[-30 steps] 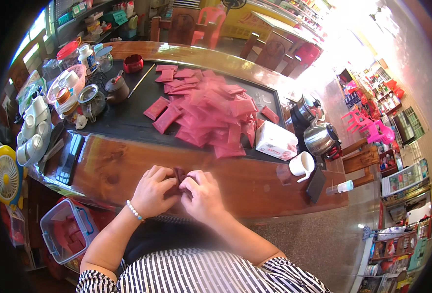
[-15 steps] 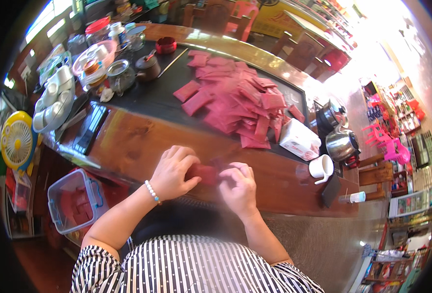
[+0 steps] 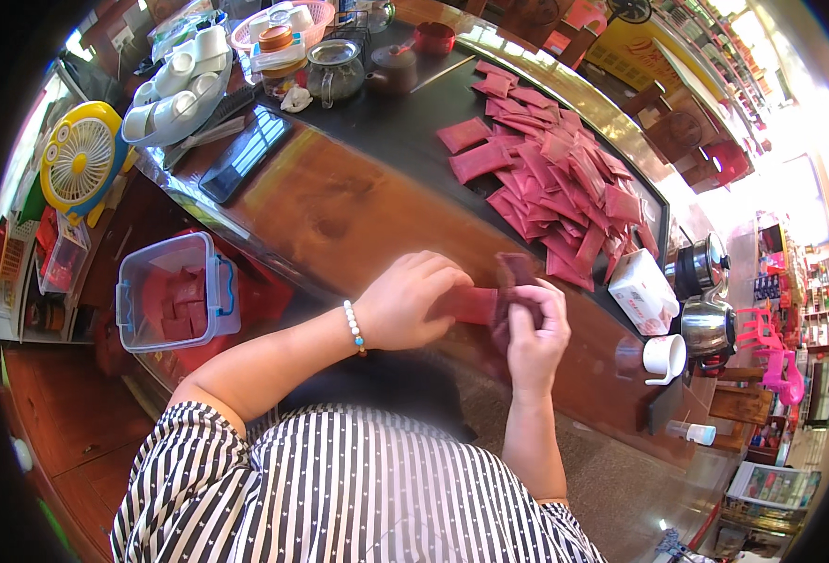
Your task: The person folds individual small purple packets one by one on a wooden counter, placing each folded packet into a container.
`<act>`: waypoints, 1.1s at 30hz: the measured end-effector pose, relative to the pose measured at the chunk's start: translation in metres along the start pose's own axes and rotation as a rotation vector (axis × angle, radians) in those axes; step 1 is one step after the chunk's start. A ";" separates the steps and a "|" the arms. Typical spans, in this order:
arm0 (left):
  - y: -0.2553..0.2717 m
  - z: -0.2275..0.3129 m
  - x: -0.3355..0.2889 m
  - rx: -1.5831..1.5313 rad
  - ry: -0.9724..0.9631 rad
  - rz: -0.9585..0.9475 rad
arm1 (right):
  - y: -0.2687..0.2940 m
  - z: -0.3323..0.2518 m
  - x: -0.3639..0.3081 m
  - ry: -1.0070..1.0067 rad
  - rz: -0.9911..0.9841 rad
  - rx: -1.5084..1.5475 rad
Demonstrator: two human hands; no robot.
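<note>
The brown worktop (image 3: 325,192) carries a heap of red packets (image 3: 565,178). Above its near edge, the left hand (image 3: 414,302) pinches 1 red packet (image 3: 477,306); the right hand (image 3: 538,330) holds a dark piece (image 3: 518,270) against it. Perhaps these 2 are being fitted or separated; the next move calls for steady pinching.

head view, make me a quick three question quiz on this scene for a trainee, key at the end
1. Multiple choice: where is the blurred red piece?
a) on the yellow fan
b) between the left hand and the right hand
c) on top of the kettle

2. True or false: the pile of pinkish-red packets lies nearer the white box than the clear tub.

3. Fill in: the beaded bracelet circles the ____ wrist.

Key: 1 b; 2 true; 3 left.
</note>
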State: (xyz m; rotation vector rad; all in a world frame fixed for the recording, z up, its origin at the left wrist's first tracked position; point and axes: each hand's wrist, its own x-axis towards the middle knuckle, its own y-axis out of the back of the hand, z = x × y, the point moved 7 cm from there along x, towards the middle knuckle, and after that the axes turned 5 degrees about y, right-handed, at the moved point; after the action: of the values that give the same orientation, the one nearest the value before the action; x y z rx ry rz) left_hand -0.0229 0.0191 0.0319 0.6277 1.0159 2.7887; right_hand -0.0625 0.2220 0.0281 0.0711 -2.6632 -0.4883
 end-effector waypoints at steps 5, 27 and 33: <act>-0.005 -0.004 -0.002 0.016 0.003 0.029 | -0.044 -0.033 -0.007 0.337 -0.289 -0.443; -0.010 0.014 -0.004 0.015 0.310 -0.144 | 0.024 0.017 0.002 0.099 0.036 -0.183; -0.023 0.031 0.026 0.068 -0.202 -0.204 | 0.020 0.015 0.001 0.109 0.060 -0.187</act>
State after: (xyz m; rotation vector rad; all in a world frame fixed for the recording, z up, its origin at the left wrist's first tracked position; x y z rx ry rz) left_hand -0.0343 0.0613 0.0478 0.7505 1.0699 2.4687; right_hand -0.0690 0.2458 0.0229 -0.0371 -2.4939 -0.6911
